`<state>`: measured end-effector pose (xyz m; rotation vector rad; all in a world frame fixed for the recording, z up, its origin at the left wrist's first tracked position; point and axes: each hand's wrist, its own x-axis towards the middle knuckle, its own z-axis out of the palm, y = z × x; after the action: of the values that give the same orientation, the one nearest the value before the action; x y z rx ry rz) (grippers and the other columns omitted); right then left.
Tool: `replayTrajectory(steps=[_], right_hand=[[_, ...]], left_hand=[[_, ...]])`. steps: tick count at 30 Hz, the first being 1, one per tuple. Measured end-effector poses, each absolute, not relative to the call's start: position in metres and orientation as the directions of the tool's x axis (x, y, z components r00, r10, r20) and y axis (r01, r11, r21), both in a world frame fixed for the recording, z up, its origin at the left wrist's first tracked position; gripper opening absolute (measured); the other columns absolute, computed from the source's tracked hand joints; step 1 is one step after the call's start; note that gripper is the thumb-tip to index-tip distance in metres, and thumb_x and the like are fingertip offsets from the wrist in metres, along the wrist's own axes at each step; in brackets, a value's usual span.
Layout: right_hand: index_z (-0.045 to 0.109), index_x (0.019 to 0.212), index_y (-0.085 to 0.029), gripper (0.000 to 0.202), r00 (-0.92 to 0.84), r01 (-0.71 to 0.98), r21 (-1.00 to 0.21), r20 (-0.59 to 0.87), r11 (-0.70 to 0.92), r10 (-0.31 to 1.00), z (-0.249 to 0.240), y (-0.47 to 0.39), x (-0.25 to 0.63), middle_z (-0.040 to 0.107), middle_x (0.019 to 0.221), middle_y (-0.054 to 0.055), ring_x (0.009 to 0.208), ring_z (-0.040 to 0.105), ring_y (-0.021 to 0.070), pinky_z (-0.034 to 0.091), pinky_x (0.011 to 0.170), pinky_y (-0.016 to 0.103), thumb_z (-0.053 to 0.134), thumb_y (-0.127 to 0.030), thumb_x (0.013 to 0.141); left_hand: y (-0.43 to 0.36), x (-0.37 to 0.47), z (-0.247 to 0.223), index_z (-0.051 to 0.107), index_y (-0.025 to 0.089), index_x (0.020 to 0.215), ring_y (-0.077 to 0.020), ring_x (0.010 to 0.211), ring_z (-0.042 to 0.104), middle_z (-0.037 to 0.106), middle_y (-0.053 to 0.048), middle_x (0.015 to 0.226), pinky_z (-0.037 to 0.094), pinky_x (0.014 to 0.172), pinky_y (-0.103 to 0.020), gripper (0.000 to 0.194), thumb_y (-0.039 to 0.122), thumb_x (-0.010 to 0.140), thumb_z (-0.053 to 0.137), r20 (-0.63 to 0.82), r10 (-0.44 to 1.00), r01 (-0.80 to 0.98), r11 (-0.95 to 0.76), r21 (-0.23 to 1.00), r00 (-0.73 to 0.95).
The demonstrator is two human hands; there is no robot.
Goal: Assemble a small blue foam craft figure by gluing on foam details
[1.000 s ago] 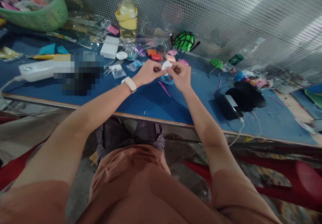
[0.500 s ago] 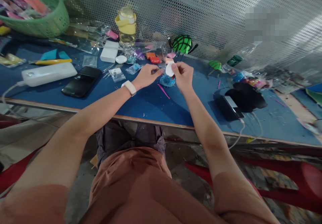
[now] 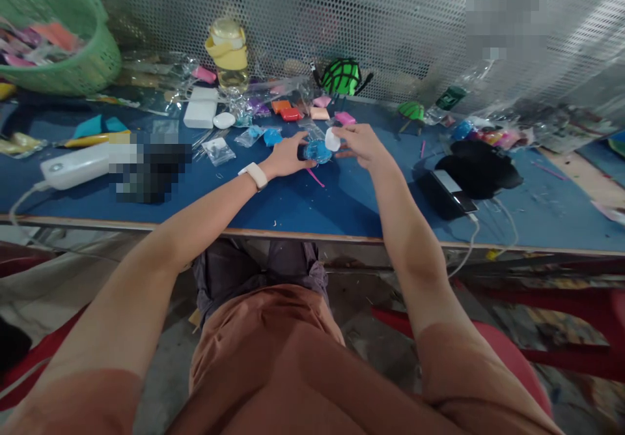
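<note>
Head view: left hand (image 3: 287, 155), grip wide, is at one blue container (image 3: 320, 152); right hand (image 3: 362, 143) holds one white disc (image 3: 333, 140)

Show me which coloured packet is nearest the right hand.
The bright pink packet, just beyond the right hand; the peach, red and orange ones lie farther left.

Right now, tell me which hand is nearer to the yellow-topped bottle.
Left. The left hand is on the near side of the yellow-topped bottle, right of it; the right hand, holding a white piece, is farther right.
</note>
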<state>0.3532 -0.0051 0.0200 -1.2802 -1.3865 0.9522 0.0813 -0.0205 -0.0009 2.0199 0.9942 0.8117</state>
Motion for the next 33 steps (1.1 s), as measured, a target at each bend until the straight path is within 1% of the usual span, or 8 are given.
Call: replayTrajectory(steps=[3, 7, 13, 17, 21, 26, 30, 33], right_hand=[[0.080, 0.085, -0.025, 0.052, 0.009, 0.182, -0.976, 0.119, 0.116, 0.993, 0.027, -0.014, 0.345, 0.079, 0.081, 0.003, 0.083, 0.081, 0.0250, 0.081, 0.089, 0.058, 0.106, -0.070, 0.085], [0.079, 0.097, -0.026, 0.059, -0.066, 0.107, -0.986, 0.123, 0.130, 0.990, 0.038, -0.024, 0.331, 0.085, 0.101, 0.006, 0.106, 0.085, 0.0296, 0.079, 0.099, 0.055, 0.103, -0.079, 0.085], [0.079, 0.113, -0.028, 0.070, -0.067, 0.048, -0.982, 0.181, 0.185, 0.981, 0.045, -0.037, 0.314, 0.088, 0.124, 0.009, 0.132, 0.083, 0.0355, 0.075, 0.113, 0.060, 0.089, -0.093, 0.090], [0.081, 0.119, -0.031, 0.070, -0.093, -0.036, -0.965, 0.260, 0.258, 0.961, 0.052, -0.045, 0.307, 0.087, 0.145, 0.009, 0.155, 0.075, 0.0376, 0.070, 0.122, 0.059, 0.078, -0.097, 0.096], [0.082, 0.130, -0.032, 0.072, -0.098, -0.016, -0.971, 0.239, 0.239, 0.966, 0.058, -0.049, 0.302, 0.082, 0.159, 0.008, 0.163, 0.069, 0.0363, 0.071, 0.123, 0.057, 0.072, -0.097, 0.100], [0.081, 0.119, -0.033, 0.069, -0.195, -0.059, -0.987, 0.159, 0.150, 0.968, 0.047, -0.053, 0.293, 0.088, 0.137, 0.008, 0.137, 0.083, 0.0383, 0.076, 0.111, 0.069, 0.092, -0.093, 0.086], [0.076, 0.105, -0.031, 0.070, -0.203, -0.043, -0.984, 0.177, 0.172, 0.963, 0.040, -0.058, 0.280, 0.087, 0.114, 0.007, 0.125, 0.084, 0.0347, 0.076, 0.110, 0.068, 0.097, -0.094, 0.081], [0.074, 0.099, -0.030, 0.070, -0.181, -0.036, -0.983, 0.185, 0.182, 0.966, 0.040, -0.061, 0.273, 0.086, 0.109, 0.005, 0.120, 0.084, 0.0307, 0.075, 0.111, 0.063, 0.095, -0.095, 0.082]], left_hand=[[-0.018, 0.080, -0.002, 0.061, 0.018, 0.171, -0.0514, 0.168, 0.060, 0.068, -0.026, 0.172, 0.045, 0.143, -0.070, 0.102, 0.040, 0.082, 0.105, 0.232, 0.818, 0.353, -0.459, 0.815, 0.526], [-0.017, 0.077, -0.001, 0.064, 0.015, 0.164, -0.0502, 0.156, 0.068, 0.069, -0.025, 0.168, 0.053, 0.136, -0.070, 0.097, 0.036, 0.079, 0.107, 0.268, 0.826, 0.321, -0.462, 0.827, 0.496], [-0.017, 0.078, -0.002, 0.076, 0.019, 0.133, -0.0431, 0.132, 0.078, 0.081, -0.018, 0.136, 0.060, 0.127, -0.070, 0.070, 0.033, 0.074, 0.111, 0.326, 0.842, 0.140, -0.418, 0.898, 0.429], [-0.020, 0.082, -0.001, 0.074, 0.022, 0.135, -0.0408, 0.138, 0.076, 0.081, -0.016, 0.136, 0.060, 0.128, -0.067, 0.071, 0.030, 0.074, 0.110, 0.335, 0.878, -0.008, -0.354, 0.935, 0.342], [-0.020, 0.081, 0.008, 0.070, 0.026, 0.143, -0.0370, 0.146, 0.074, 0.081, -0.014, 0.143, 0.061, 0.130, -0.060, 0.070, 0.041, 0.084, 0.106, 0.282, 0.923, -0.128, -0.257, 0.958, 0.263], [-0.019, 0.077, 0.018, 0.066, 0.028, 0.149, -0.0343, 0.151, 0.072, 0.079, -0.014, 0.150, 0.060, 0.129, -0.056, 0.061, 0.039, 0.095, 0.093, 0.248, 0.945, -0.132, -0.224, 0.966, 0.214], [-0.022, 0.083, 0.023, 0.063, 0.029, 0.149, -0.0238, 0.136, 0.078, 0.081, -0.007, 0.139, 0.063, 0.128, -0.049, 0.058, 0.012, 0.094, 0.069, 0.208, 0.961, -0.239, -0.162, 0.957, 0.183], [-0.026, 0.085, 0.027, 0.065, 0.031, 0.142, -0.0211, 0.129, 0.079, 0.082, -0.005, 0.132, 0.066, 0.125, -0.046, 0.046, 0.011, 0.100, 0.061, 0.144, 0.979, -0.318, -0.093, 0.944, 0.142]])
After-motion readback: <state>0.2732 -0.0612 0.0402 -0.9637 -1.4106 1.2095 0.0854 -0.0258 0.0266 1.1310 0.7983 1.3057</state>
